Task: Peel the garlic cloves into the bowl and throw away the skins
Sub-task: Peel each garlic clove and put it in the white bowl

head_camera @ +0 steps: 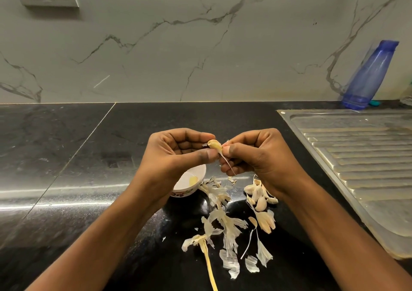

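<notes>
between left hand [178,154], right hand [256,157], seemingly clove [215,145]

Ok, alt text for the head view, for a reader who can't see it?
A person's left hand and right hand pinch a partly peeled garlic clove between them above a black counter. Below sit a small white bowl holding a peeled clove, loose skins and a few unpeeled cloves; a steel drainboard and blue bottle are at right.

A small white bowl [187,185] sits on the black stone counter [66,157], left of papery garlic skins [225,226]. Pale unpeeled cloves [258,196] lie right of those.
</notes>
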